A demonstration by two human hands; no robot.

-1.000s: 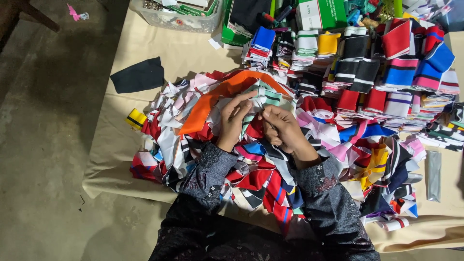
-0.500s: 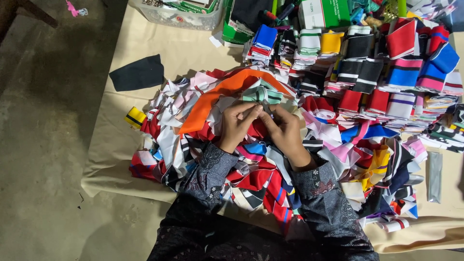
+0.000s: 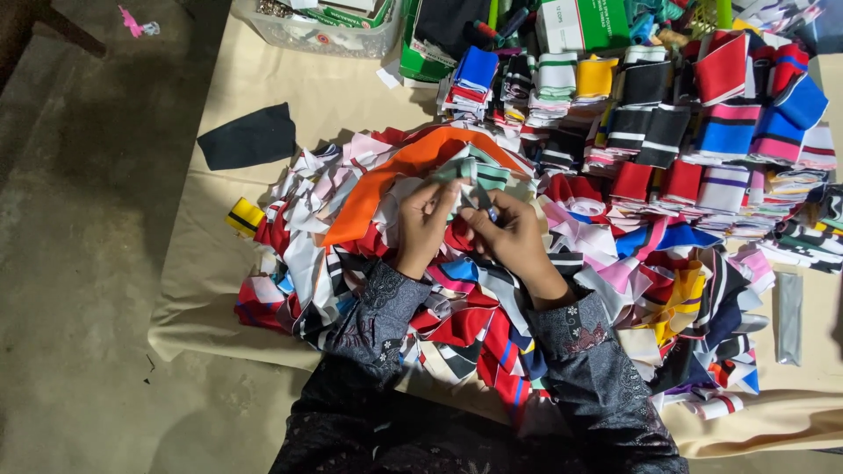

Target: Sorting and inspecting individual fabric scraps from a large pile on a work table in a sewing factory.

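Loose pile of fabric strips [image 3: 492,290] lies on the cloth-covered table [image 3: 219,272], directly in front of the person. Both hands meet over the pile's middle: left hand [image 3: 424,226] just left of right hand [image 3: 516,241], a folded strip [image 3: 479,175] between their fingertips. Sorted stacks [image 3: 694,132] sit behind and to the right. A flat fabric piece [image 3: 248,138] lies apart at left. Boxes [image 3: 584,22] and a tray [image 3: 316,35] stand along the far edge.

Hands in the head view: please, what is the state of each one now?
Left hand: closed on the green striped fabric piece.
Right hand: closed on the same piece, over the fabric pile.
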